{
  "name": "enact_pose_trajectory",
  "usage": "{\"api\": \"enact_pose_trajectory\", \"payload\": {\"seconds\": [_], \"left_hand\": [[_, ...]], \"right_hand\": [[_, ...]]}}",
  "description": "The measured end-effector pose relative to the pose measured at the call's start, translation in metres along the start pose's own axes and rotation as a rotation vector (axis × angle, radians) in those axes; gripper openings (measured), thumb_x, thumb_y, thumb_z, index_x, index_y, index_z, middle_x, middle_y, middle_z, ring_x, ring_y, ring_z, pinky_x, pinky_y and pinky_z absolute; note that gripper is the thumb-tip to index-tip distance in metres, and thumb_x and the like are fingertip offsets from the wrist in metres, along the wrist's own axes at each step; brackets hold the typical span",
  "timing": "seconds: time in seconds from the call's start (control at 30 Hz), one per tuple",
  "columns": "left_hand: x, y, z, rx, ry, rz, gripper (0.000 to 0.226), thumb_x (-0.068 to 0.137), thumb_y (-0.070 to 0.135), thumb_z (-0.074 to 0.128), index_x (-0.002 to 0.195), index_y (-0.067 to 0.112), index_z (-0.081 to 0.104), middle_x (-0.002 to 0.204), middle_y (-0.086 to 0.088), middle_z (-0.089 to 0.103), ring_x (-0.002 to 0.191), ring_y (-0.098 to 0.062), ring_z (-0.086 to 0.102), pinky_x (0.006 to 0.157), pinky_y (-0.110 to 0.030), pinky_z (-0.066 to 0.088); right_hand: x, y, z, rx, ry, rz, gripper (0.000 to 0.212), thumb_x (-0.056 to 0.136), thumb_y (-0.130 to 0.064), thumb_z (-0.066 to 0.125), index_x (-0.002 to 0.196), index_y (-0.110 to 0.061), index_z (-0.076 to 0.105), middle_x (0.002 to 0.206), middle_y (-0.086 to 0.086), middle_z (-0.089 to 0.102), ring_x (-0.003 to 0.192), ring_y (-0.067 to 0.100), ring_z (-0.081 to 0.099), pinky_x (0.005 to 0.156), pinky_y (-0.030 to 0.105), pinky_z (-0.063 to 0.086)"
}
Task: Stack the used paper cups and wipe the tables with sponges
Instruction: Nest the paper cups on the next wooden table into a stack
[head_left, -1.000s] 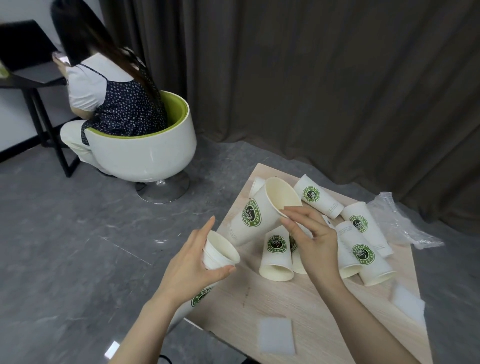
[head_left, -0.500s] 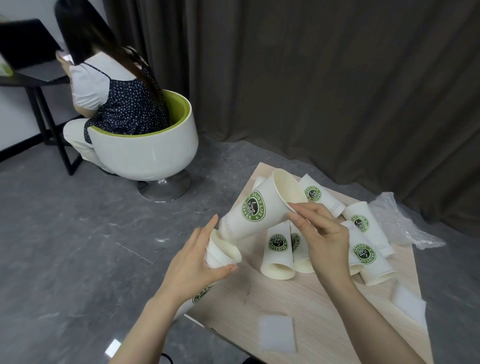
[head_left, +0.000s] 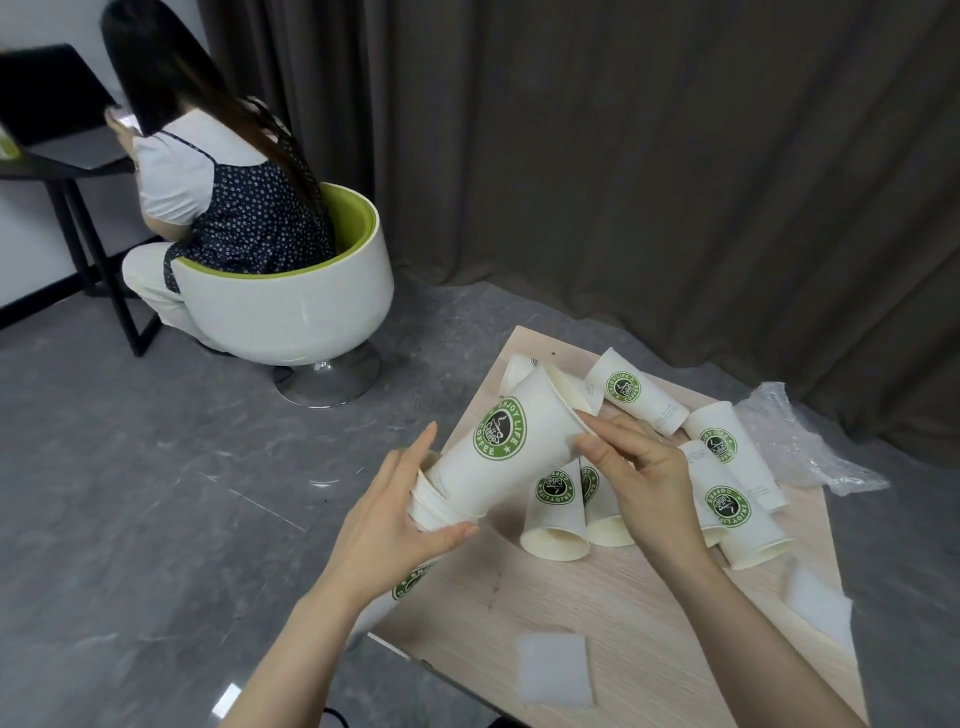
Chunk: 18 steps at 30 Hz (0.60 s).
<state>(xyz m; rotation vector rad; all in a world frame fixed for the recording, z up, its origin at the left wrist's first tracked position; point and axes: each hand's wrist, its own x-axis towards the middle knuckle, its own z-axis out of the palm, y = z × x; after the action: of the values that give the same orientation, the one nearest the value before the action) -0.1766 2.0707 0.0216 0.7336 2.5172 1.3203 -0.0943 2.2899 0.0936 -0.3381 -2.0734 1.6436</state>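
Note:
My left hand (head_left: 395, 525) grips a short stack of white paper cups (head_left: 434, 512) by its rim, tilted over the table's left edge. My right hand (head_left: 641, 480) pinches the rim of another white cup with a green logo (head_left: 506, 449), whose base sits inside the stack's mouth. Several more cups (head_left: 727, 499) lie on their sides on the light wooden table (head_left: 649, 613). Two white sponges lie flat on the table: one (head_left: 555, 669) near the front edge, one (head_left: 821, 605) at the right edge.
A crumpled clear plastic bag (head_left: 795, 441) lies at the table's far right corner. A person sits in a white and green tub chair (head_left: 291, 301) at the left, facing a dark desk (head_left: 57, 156). Dark curtains hang behind. The floor is grey.
My right hand has tipped the logo cup and pushed its base down into the stack held by my left hand; earlier the two were apart.

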Motion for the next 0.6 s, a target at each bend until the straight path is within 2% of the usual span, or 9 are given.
{"api": "enact_pose_trajectory", "payload": {"seconds": [0.1,0.23,0.33,0.43,0.5,0.6], "left_hand": [[0.002,0.004,0.003,0.005,-0.04,0.025,0.104,0.063,0.058,0.077,0.14,0.061,0.007,0.123,0.031,0.037,0.111,0.01,0.043,0.083,-0.025,0.044],[0.006,0.013,0.004,-0.07,-0.028,0.046,0.104,0.057,0.065,0.072,0.14,0.061,0.01,0.126,0.035,0.036,0.115,0.013,0.043,0.086,-0.02,0.043],[0.01,0.017,0.001,-0.112,-0.027,0.06,0.103,0.057,0.063,0.074,0.141,0.06,0.013,0.128,0.034,0.037,0.118,0.012,0.043,0.092,-0.026,0.043],[0.011,0.02,-0.001,-0.162,-0.037,0.069,0.102,0.057,0.06,0.076,0.139,0.061,0.016,0.129,0.033,0.039,0.12,0.011,0.042,0.096,-0.027,0.041],[0.01,0.022,-0.001,-0.202,-0.046,0.08,0.102,0.057,0.057,0.078,0.14,0.06,0.018,0.129,0.032,0.041,0.121,0.011,0.042,0.097,-0.026,0.04],[0.009,0.027,0.0,-0.255,-0.056,0.095,0.101,0.057,0.058,0.079,0.138,0.063,0.019,0.131,0.035,0.039,0.123,0.013,0.039,0.097,-0.022,0.037]], "right_hand": [[-0.001,0.003,0.002,-0.022,-0.043,0.019,0.033,0.079,-0.012,0.071,0.084,-0.045,0.075,0.096,-0.003,0.071,0.108,0.011,0.056,0.094,0.02,0.041],[-0.007,0.003,0.011,-0.044,-0.131,0.021,0.033,0.079,-0.014,0.071,0.087,-0.047,0.074,0.092,-0.002,0.069,0.094,0.002,0.057,0.089,0.016,0.042],[-0.012,0.006,0.015,-0.052,-0.171,0.015,0.026,0.079,-0.027,0.067,0.098,-0.044,0.073,0.101,-0.009,0.069,0.101,0.007,0.058,0.092,0.02,0.043],[-0.014,0.012,0.017,-0.04,-0.162,0.016,0.022,0.083,-0.018,0.066,0.096,-0.033,0.075,0.108,-0.012,0.067,0.111,0.006,0.057,0.096,0.027,0.043],[-0.016,0.015,0.02,-0.032,-0.175,0.035,0.021,0.084,-0.016,0.066,0.094,-0.032,0.075,0.12,-0.011,0.062,0.118,0.003,0.054,0.1,0.029,0.042],[-0.022,0.016,0.025,-0.003,-0.206,0.074,0.016,0.084,-0.025,0.067,0.094,-0.035,0.074,0.137,-0.013,0.049,0.126,-0.006,0.044,0.101,0.02,0.042]]}}
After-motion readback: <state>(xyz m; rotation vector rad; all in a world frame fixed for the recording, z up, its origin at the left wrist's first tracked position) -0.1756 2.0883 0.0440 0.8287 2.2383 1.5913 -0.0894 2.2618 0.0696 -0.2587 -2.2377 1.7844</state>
